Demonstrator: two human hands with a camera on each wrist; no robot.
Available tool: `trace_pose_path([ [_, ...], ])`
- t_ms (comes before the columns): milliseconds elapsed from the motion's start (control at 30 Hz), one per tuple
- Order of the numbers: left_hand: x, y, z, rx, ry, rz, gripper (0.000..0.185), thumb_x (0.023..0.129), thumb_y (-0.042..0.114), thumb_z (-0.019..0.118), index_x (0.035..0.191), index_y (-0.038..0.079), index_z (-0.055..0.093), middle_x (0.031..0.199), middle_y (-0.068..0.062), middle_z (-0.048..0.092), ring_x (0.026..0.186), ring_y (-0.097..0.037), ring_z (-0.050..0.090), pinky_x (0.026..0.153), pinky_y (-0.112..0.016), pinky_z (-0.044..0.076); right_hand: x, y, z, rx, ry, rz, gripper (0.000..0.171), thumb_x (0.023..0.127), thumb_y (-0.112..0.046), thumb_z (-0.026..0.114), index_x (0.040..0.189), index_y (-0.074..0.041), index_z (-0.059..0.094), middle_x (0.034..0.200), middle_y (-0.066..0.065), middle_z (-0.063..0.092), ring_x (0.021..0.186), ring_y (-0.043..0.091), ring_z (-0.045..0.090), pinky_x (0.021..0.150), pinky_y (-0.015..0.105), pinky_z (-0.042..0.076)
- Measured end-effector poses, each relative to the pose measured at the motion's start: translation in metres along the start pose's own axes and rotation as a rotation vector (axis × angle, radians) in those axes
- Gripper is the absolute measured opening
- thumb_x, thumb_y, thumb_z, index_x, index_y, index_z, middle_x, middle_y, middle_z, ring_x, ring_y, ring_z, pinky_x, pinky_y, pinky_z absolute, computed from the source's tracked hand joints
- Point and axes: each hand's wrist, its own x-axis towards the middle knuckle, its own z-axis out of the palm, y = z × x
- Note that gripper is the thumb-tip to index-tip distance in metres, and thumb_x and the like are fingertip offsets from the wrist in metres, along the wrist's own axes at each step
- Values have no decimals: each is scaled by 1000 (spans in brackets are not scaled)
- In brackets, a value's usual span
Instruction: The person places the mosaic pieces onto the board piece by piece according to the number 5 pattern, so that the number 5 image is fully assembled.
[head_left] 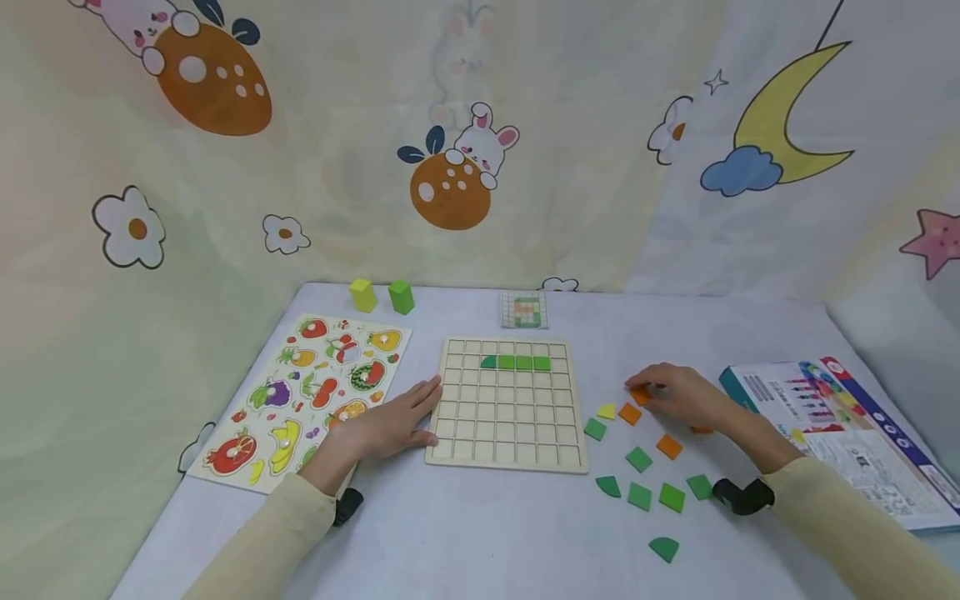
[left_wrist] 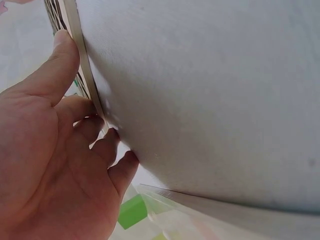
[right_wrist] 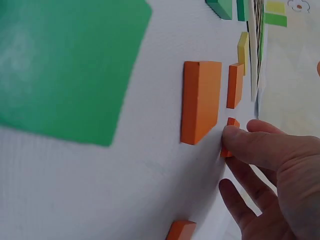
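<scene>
Orange tile (head_left: 640, 395), small, flat, square-edged wood, being pinched on the table (head_left: 465, 533).
It is being gripped between the curled thumb and fingertips (right_wrist: 235, 136) of the right hand (head_left: 678, 397); the grid board (head_left: 507, 402) is being steadied by the left hand (head_left: 390, 423), fingers straight against its edge.

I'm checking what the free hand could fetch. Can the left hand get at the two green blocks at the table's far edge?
Probably yes. The left hand rests against the wooden grid board; only the flat fruit puzzle lies between it and the green blocks.
</scene>
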Motion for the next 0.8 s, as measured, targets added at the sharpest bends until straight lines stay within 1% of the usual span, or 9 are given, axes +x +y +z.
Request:
trace_pose_path([
  [200, 0, 0, -1, -15, 1, 2, 85, 94, 48, 55, 157, 15, 9, 165, 0, 0, 153, -23, 4, 120, -43, 23, 5, -3, 0, 2, 6, 30, 34, 85, -4, 71, 119, -5, 67, 117, 12, 68, 107, 30, 62, 91, 48, 53],
  [333, -1, 1, -1, -20, 3, 3, 84, 94, 47, 55, 157, 15, 9, 165, -1, 1, 153, -24, 5, 120, -44, 23, 17, -16, -3, 18, 7, 44, 37, 84, -9, 73, 121, -5, 67, 112, 8, 69, 102, 27, 61, 92, 48, 52],
  [467, -2, 1, -2, -14, 4, 9, 84, 94, 47, 55, 157, 14, 9, 165, -2, 2, 152, -25, 6, 120, -45, 23, 36, -40, -3, 34, 13, 13, 38, 85, -9, 73, 122, -4, 66, 110, 7, 69, 100, 26, 61, 91, 47, 52],
  [567, -3, 1, -2, -18, 6, 12, 85, 94, 47, 55, 157, 14, 9, 165, -2, 2, 152, -25, 6, 120, -45, 23, 55, -64, 1, 43, 6, -21, 38, 86, -10, 73, 123, -5, 66, 111, 6, 69, 100, 24, 60, 91, 45, 52],
  [667, -3, 1, -3, -25, 6, 10, 85, 93, 47, 55, 157, 15, 9, 165, -2, 1, 152, -24, 6, 120, -45, 23, 75, -90, 9, 62, -7, -49, 39, 86, -14, 73, 124, -7, 66, 112, 5, 69, 101, 22, 59, 92, 42, 51],
  [800, -3, 2, -2, -23, 7, 4, 85, 93, 47, 56, 157, 16, 9, 165, -1, 1, 153, -23, 6, 120, -44, 23, 101, -119, 24, 60, -5, -106, 39, 87, -17, 73, 124, -8, 66, 114, 4, 69, 105, 21, 60, 94, 41, 51],
])
